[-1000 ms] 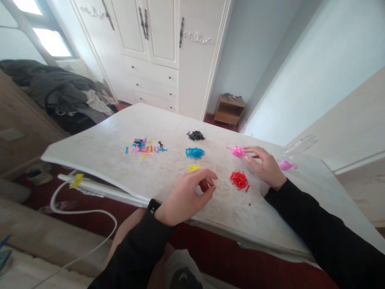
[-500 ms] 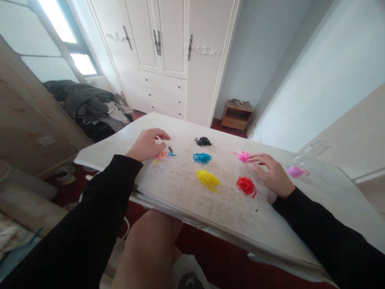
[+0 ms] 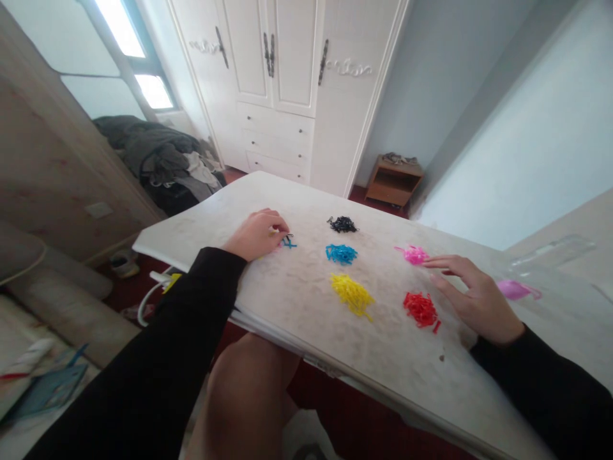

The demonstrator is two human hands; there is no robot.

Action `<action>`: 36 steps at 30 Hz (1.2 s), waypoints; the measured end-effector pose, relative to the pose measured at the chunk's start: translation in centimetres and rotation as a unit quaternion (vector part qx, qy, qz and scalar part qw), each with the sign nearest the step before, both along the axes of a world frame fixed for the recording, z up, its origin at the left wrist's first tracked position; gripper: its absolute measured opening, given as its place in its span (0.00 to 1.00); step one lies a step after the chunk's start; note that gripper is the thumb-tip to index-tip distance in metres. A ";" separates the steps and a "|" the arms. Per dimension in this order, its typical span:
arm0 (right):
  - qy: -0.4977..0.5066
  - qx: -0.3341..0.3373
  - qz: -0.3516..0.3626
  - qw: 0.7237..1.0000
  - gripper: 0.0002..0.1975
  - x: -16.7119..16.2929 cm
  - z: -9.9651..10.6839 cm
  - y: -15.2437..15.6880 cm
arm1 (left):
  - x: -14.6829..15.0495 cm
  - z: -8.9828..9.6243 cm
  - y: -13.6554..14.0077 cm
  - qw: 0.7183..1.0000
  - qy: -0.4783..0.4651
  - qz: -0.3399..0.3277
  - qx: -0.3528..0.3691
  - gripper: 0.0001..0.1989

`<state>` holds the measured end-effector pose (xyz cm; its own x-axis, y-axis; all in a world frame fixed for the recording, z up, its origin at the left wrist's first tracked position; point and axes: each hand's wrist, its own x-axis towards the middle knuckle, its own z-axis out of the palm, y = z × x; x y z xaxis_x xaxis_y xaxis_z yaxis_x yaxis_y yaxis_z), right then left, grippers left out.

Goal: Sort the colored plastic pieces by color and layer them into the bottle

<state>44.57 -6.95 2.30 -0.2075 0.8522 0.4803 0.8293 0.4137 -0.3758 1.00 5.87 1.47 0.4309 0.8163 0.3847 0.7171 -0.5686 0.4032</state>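
left bare hand point(image 3: 258, 235) curled over partly hidden heap of small blue and black strips point(image 3: 290, 243), thumb and forefinger nearly meeting, cannot tell if piece pinched; right bare hand point(image 3: 474, 297) loosely open, holding nothing, fingertips at edge of bright pink strip pile point(image 3: 414, 255); black strip pile point(image 3: 343, 224), blue strip pile point(image 3: 341, 254), yellow strip pile point(image 3: 352, 294), red strip pile point(image 3: 421, 310) loose on white tabletop point(image 3: 297, 300) between hands; clear box-like container point(image 3: 553, 253) at far right, contents unclear, shiny pink item point(image 3: 517, 289) just beside it

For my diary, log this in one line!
left hand: at mixed pile; right hand: at pink pile; nearby: black pile, blue pile, yellow pile, red pile
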 end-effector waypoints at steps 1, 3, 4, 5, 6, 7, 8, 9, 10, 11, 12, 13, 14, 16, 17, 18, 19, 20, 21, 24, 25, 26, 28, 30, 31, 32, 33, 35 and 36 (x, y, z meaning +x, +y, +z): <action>0.002 -0.004 -0.001 1.000 0.11 0.0 0.0 -0.1 | 0.0 0.0 0.0 1.000 -0.003 0.012 0.002 0.09; 0.005 -0.009 -0.003 1.000 0.12 0.0 0.0 -0.2 | 0.1 0.1 -0.2 0.999 -0.021 0.030 0.008 0.09; 0.006 -0.011 -0.003 1.000 0.12 0.0 0.0 -0.2 | 0.1 0.2 -0.4 0.999 -0.034 0.032 0.011 0.09; 0.006 -0.013 -0.004 1.000 0.12 0.0 0.1 -0.3 | 0.1 0.3 -0.6 0.998 -0.046 0.029 0.013 0.09; 0.006 -0.015 -0.003 1.000 0.12 0.0 0.1 -0.3 | 0.1 0.4 -0.9 0.998 -0.055 0.024 0.012 0.09; 0.007 -0.017 -0.003 1.000 0.12 0.0 0.1 -0.4 | 0.1 0.5 -1.1 0.998 -0.062 0.019 0.007 0.09; 0.008 -0.019 -0.002 1.000 0.12 0.0 0.1 -0.4 | 0.2 0.6 -1.3 0.998 -0.063 0.015 -0.001 0.09; 0.008 -0.022 0.000 1.000 0.12 0.0 0.1 -0.4 | 0.2 0.7 -1.5 0.998 -0.061 0.013 -0.009 0.09; 0.009 -0.024 0.002 1.000 0.12 0.1 0.1 -0.4 | 0.1 0.7 -1.7 0.998 -0.055 0.011 -0.017 0.09; 0.009 -0.025 0.005 1.000 0.12 0.1 0.1 -0.4 | 0.1 0.7 -1.7 0.998 -0.049 0.008 -0.023 0.09; 0.009 -0.025 0.007 1.000 0.12 0.1 0.1 -0.4 | 0.1 0.7 -1.8 0.999 -0.043 0.005 -0.027 0.09; 0.009 -0.025 0.009 1.000 0.12 0.1 0.1 -0.4 | 0.1 0.8 -1.8 0.999 -0.038 0.003 -0.028 0.09; 0.008 -0.024 0.009 1.000 0.12 0.1 0.1 -0.4 | 0.0 0.8 -1.8 0.999 -0.035 0.004 -0.026 0.10; 0.003 -0.021 0.010 1.000 0.12 0.0 0.1 -0.4 | -0.1 0.8 -1.7 0.999 -0.028 0.010 -0.016 0.10; -0.001 -0.020 0.010 1.000 0.12 0.0 0.2 -0.4 | -0.1 0.8 -1.6 1.000 -0.025 0.012 -0.011 0.10; -0.005 -0.018 0.011 1.000 0.12 0.0 0.2 -0.4 | -0.2 0.7 -1.6 1.000 -0.020 0.010 -0.008 0.11; -0.009 -0.017 0.013 1.000 0.12 -0.1 0.3 -0.4 | -0.2 0.7 -1.5 1.000 -0.016 0.005 -0.006 0.11; -0.011 -0.016 0.015 1.000 0.12 -0.1 0.3 -0.4 | -0.2 0.7 -1.5 1.000 -0.012 -0.001 -0.005 0.11; -0.012 -0.014 0.016 1.000 0.12 -0.2 0.4 -0.4 | -0.3 0.6 -1.4 1.000 -0.009 -0.006 -0.003 0.11; -0.013 -0.007 0.022 1.000 0.11 -0.3 0.5 -0.4 | -0.3 0.4 -1.3 1.000 -0.007 -0.016 0.001 0.11; -0.012 -0.004 0.024 1.000 0.11 -0.3 0.5 -0.4 | -0.2 0.3 -1.3 1.000 -0.007 -0.019 0.001 0.11; -0.012 -0.003 0.026 1.000 0.11 -0.3 0.5 -0.4 | -0.2 0.3 -1.3 1.000 -0.006 -0.023 0.000 0.11; -0.010 -0.001 0.028 1.000 0.10 -0.3 0.5 -0.5 | -0.2 0.2 -1.3 1.000 -0.003 -0.031 0.000 0.10; -0.008 -0.001 0.027 1.000 0.10 -0.3 0.5 -0.5 | -0.2 0.1 -1.3 0.999 -0.002 -0.033 0.004 0.10; -0.008 -0.002 0.027 1.000 0.10 -0.3 0.5 -0.5 | -0.2 0.1 -1.3 0.999 -0.002 -0.032 0.007 0.11; -0.008 -0.002 0.027 1.000 0.09 -0.3 0.5 -0.5 | -0.2 0.1 -1.3 0.999 -0.004 -0.031 0.010 0.12; -0.009 -0.002 0.028 1.000 0.09 -0.2 0.4 -0.5 | -0.2 0.1 -1.3 0.999 -0.006 -0.030 0.011 0.12; -0.011 -0.001 0.030 0.999 0.09 -0.2 0.4 -0.5 | -0.2 0.1 -1.3 0.999 -0.008 -0.030 0.005 0.12; -0.012 -0.001 0.031 0.999 0.09 -0.2 0.4 -0.5 | -0.2 0.1 -1.3 0.999 -0.009 -0.032 0.001 0.11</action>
